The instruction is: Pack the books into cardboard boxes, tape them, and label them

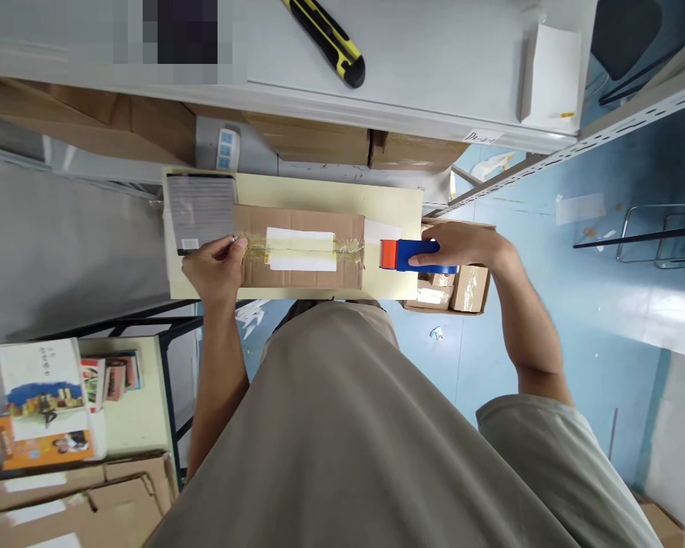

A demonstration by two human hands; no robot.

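1. Nearest you on the left, a stack of picture books (39, 403) lies on a low stand, well apart from the work.
2. Your left hand (214, 266) sits at the left end of the cardboard box (297, 219), with thumb and fingertips pinched together on the end of the clear tape (348, 246).
3. Your right hand (462, 245) is clamped around the blue tape dispenser (403, 255), just right of the box, its orange end touching the box's right edge.
4. The box lies flat on the pale counter (388, 204), between your two hands. The tape runs lengthwise along its middle, across a white label (301, 250).
5. A dark grey packet (199, 209) lies just beyond your left hand, touching the box.
6. An open carton (468, 289) of small boxes sits below your right hand.
7. Farthest off, a yellow-and-black utility knife (325, 38) and a white box (551, 72) rest on the grey counter (434, 68).
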